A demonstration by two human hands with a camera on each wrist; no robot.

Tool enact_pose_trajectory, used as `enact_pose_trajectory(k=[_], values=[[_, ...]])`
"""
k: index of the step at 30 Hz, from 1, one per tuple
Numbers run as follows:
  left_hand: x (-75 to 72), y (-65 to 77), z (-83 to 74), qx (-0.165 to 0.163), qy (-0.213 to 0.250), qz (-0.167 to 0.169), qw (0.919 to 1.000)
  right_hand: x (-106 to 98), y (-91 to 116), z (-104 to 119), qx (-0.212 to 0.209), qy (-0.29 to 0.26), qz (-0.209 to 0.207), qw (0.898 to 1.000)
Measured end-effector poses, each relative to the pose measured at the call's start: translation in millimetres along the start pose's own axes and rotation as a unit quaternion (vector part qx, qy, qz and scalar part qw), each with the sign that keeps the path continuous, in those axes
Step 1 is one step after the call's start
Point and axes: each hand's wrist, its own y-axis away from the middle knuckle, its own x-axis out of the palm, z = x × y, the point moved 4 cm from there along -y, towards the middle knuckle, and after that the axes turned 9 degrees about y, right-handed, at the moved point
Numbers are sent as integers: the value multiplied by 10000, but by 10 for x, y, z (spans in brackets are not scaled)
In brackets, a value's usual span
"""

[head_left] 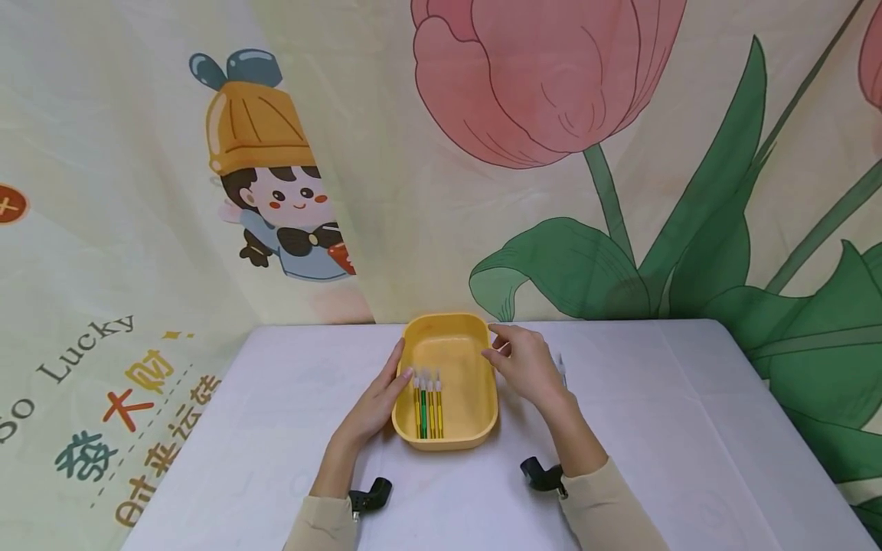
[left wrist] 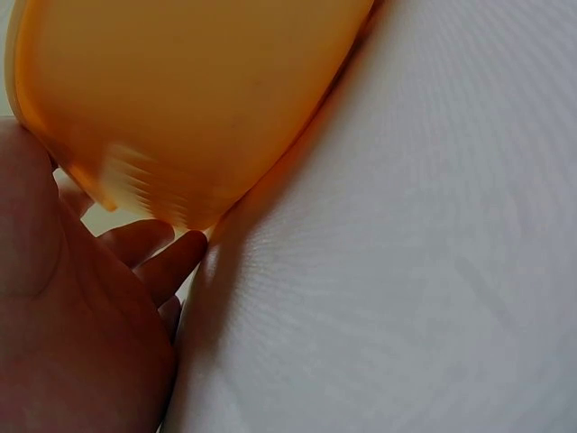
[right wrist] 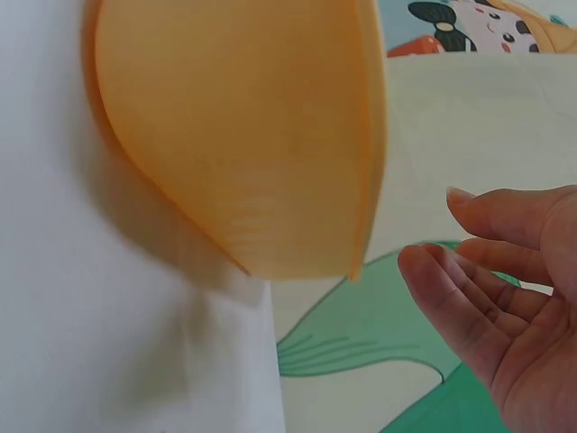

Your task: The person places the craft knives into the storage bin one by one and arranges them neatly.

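Observation:
A yellow rectangular plastic tray (head_left: 475, 390) lies on the white table, its long side running away from me. Inside, at its near left, several slim pen-like sticks (head_left: 431, 409) lie side by side, yellow and green with pale upper ends. My left hand (head_left: 372, 405) holds the tray's left side, thumb over the rim and fingers along the outer wall, as the left wrist view also shows. Beside the far right rim is my right hand (head_left: 527, 363), its fingers loosely bent. In the right wrist view this hand (right wrist: 505, 298) stands apart from the tray, nothing between thumb and fingers.
A slim pale-tipped object (head_left: 561, 369) lies on the white table (head_left: 654, 428) just right of my right hand, partly hidden by it. Behind the table's far edge hangs a printed cloth (head_left: 386, 191) with a tulip and a cartoon figure. Each wrist carries a black camera (head_left: 370, 496).

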Motion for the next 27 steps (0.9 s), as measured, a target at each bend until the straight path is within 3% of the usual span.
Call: enact_pose_trajectory(k=[14, 27], values=[[-12, -11, 33, 10, 23, -7, 10000, -172, -31, -332, 352, -167, -74, 9992], [-4, -11, 23, 10, -14, -5, 10000, -200, -40, -461, 457, -105, -40, 9989]])
